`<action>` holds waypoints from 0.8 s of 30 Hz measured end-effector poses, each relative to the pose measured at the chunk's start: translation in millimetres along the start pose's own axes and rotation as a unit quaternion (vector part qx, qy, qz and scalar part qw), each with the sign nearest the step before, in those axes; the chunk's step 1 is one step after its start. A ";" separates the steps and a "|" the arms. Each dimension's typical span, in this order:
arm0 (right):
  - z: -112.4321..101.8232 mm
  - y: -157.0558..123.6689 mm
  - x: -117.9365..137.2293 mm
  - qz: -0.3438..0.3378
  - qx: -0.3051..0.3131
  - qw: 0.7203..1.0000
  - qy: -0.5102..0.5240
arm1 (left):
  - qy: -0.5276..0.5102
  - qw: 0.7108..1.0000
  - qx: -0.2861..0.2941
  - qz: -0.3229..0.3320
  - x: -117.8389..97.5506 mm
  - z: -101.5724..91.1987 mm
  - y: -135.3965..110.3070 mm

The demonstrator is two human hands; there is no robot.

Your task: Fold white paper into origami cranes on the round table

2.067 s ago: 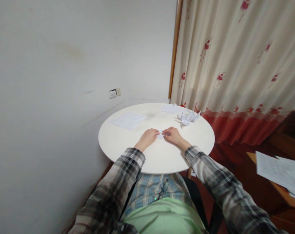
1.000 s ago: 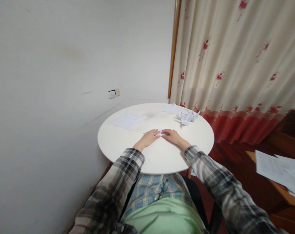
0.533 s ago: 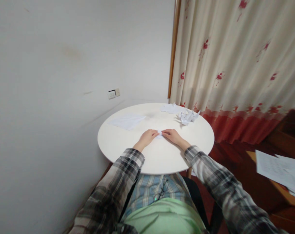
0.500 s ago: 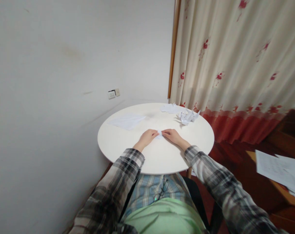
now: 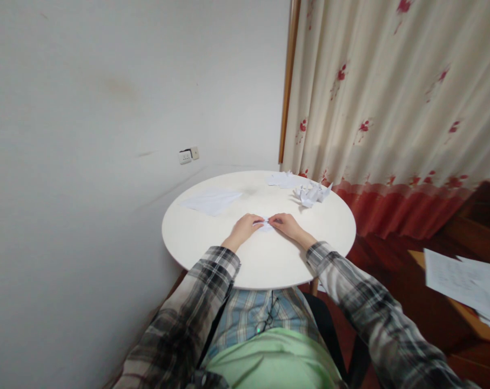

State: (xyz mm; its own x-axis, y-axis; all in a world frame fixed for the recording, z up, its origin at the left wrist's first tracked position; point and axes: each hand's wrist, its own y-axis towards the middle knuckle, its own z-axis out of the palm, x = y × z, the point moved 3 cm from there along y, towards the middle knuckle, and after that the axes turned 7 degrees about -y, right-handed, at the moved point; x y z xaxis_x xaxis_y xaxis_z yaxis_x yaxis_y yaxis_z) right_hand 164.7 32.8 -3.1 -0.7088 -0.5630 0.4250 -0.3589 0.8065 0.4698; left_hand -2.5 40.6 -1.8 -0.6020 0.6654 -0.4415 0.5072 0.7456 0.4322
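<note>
A small piece of folded white paper (image 5: 265, 226) lies on the round white table (image 5: 269, 265), between my two hands. My left hand (image 5: 245, 228) pinches its left side with thumb and fingertips. At the right side, my right hand (image 5: 287, 225) is closed on it in the same way. The fingers hide much of the paper, and its folds are too small to make out. Both forearms, in plaid sleeves, reach in from below.
Several folded white paper shapes (image 5: 310, 194) are bunched at the table's back right. Behind them lie flat paper pieces (image 5: 284, 179). A white sheet (image 5: 213, 201) rests at the back left. Printed papers (image 5: 459, 281) lie on brown furniture at right. A wall borders the left.
The left hand's thumb and fingers have parted slightly, and a bit more of the paper shows between the hands. The right hand is almost unmoved.
</note>
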 end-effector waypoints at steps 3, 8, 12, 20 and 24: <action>-0.8 -0.4 0.6 -0.001 -0.003 1.000 0.005 | 0.007 1.000 0.009 0.008 0.8 1.2 0.4; -1.0 -0.7 0.8 -0.001 -0.002 1.000 0.008 | 0.019 0.999 0.010 0.025 3.1 3.9 1.9; -1.3 -0.8 2.2 0.006 -0.002 1.000 0.002 | 0.019 0.999 0.011 0.041 2.1 4.6 2.7; -3.0 -1.5 5.6 -0.001 0.001 1.000 0.008 | 0.023 0.999 0.011 0.045 -2.0 2.4 2.7; -1.8 -1.4 4.5 -0.001 -0.001 1.000 0.008 | 0.015 0.999 0.011 0.042 -0.9 3.1 2.2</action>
State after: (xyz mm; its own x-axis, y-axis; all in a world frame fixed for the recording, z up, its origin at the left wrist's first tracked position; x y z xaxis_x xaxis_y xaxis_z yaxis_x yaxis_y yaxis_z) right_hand 163.1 28.8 -0.4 -0.6980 -0.5678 0.4362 -0.3593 0.8047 0.4726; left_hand 1.0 41.7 -2.9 -0.5738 0.7252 -0.3806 0.5702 0.6873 0.4500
